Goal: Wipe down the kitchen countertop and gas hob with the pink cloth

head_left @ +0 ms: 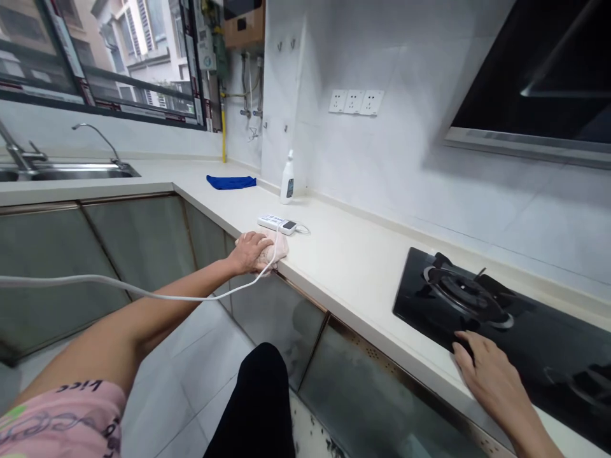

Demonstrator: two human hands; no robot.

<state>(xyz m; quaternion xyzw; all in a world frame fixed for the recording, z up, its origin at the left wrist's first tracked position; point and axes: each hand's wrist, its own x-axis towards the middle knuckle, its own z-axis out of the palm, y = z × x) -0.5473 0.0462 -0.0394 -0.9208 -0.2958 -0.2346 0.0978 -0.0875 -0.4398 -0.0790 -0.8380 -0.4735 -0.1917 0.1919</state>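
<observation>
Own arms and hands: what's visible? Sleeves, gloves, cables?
Left hand and right hand: both bare, no gloves. Left arm: short pink sleeve with dark lettering and green patches; white cable passes in front. Right sleeve: out of frame.

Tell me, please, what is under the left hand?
The left hand rests on a pale pink cloth at the front edge of the counter. The cloth beneath the palm and the counter beneath the cloth are hidden.
</observation>
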